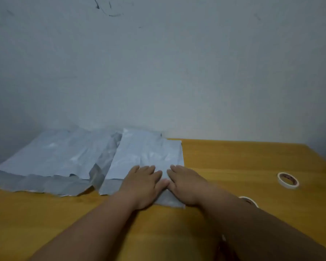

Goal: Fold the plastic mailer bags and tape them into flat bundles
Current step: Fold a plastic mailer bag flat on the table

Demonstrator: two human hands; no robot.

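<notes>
Both flat hands, left hand (145, 182) and right hand (186, 182), on mailer bag (147, 153)

A pale grey-white mailer bag (145, 157) with a darker grey lower flap is seen on a honey-yellow wooden table (233, 159) streaked with grain. A second mailer bag (55, 155), in the same light grey above a darker silver-grey band, is shown beside it. Two tape rolls (288, 180), white-rimmed with reddish-brown inner cores, are pictured against a dull blue-grey wall (158, 63) marked by dark scuffs.
</notes>
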